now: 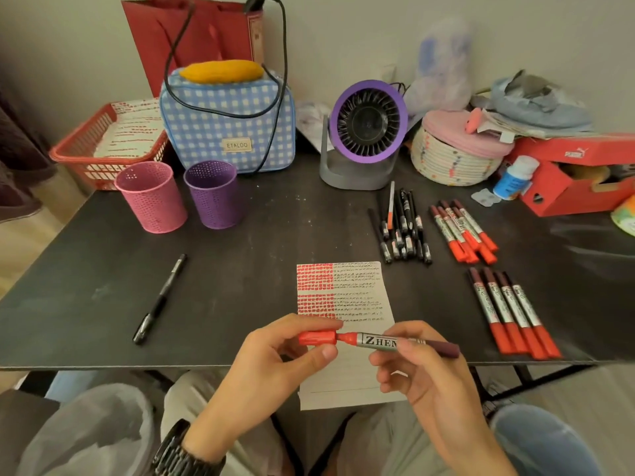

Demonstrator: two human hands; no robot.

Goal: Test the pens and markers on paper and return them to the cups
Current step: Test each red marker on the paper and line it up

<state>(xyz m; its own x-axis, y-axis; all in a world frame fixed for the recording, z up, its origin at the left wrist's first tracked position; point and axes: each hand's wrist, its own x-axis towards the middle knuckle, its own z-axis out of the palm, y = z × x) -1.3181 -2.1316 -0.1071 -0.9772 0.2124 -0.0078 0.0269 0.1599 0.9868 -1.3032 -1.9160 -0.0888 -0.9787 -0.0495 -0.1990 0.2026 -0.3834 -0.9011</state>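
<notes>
At lower centre, over paper (357, 297): marker (378, 341) barrel pinched by right hand (419, 372), cap (316, 338) pinched by left hand (275, 355); possible ink smear on skin if pulled askew, or cap dropped.

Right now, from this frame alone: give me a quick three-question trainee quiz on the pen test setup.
1. True or false: pens stick out of the pink cup.
2. The right hand holds a marker. The left hand pinches: A its red cap, B scissors, C an eraser.
3. How many lie in the row of markers at near right?

Key: 1 false; 2 A; 3 four.
</notes>
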